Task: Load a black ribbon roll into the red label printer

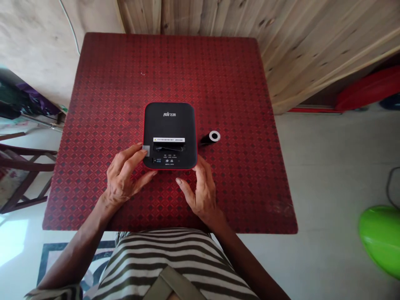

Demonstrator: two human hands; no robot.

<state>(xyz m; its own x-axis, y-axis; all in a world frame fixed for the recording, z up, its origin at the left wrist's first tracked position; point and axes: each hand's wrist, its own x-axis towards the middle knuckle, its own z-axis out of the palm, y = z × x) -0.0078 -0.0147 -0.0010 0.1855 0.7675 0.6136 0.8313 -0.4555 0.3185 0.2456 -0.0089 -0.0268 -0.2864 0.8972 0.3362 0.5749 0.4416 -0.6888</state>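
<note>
A black receipt printer (170, 125) with a red rim and a white logo sits in front of me on the red patterned table. A white warning strip (169, 140) runs above its dark paper slot (170, 147). My left hand (123, 171) grips its left front corner, fingertips by a grey translucent tab (146, 151) and thumb near the front edge. At the right front corner, my right hand (201, 189) has its fingers against the side, partly hidden, with the thumb held apart. Just right of the printer lies a small roll (214, 136) with a black side and white end.
The red table (109, 75) reaches a wooden plank wall (200, 18) at the back. A dark wooden chair (25, 166) stands at the left. A bright green object (381, 237) is on the floor at the right, and a red object (368, 87) lies farther back.
</note>
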